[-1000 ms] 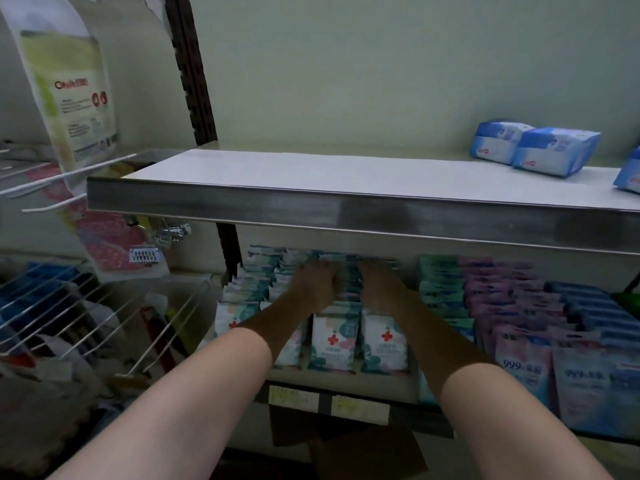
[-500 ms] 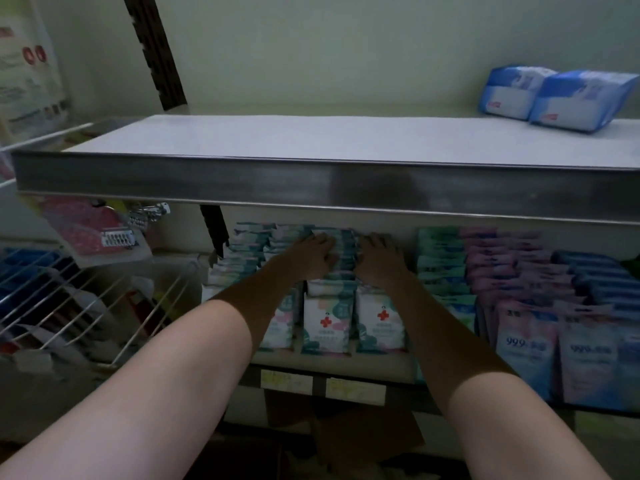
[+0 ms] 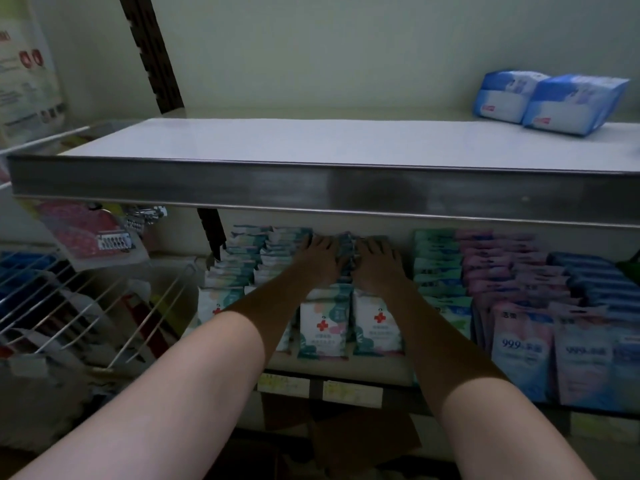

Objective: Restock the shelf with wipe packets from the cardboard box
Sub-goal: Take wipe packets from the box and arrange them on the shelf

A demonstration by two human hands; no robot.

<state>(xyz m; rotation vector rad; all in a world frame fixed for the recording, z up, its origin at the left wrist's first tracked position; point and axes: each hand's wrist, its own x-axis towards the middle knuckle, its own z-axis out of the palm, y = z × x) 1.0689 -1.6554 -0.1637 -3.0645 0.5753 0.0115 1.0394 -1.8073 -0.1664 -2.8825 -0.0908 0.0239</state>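
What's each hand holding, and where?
Both the left hand and right hand press a stack of wipe packets between them, at its sides.

My lower shelf [image 3: 346, 370] carries upright rows of wipe packets [image 3: 322, 329]. The upper shelf [image 3: 277, 143] before me holds two blue packs [image 3: 550, 102].

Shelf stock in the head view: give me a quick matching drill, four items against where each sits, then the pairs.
Items:
1. red-cross wipe packets
2. blue packs
3. 999 packets
4. wire rack

Places:
A. top shelf, far right
B. lower shelf, right front
C. left of the shelving
D. lower shelf, below both hands

Pairs: 1-D, 2-A, 3-B, 4-C
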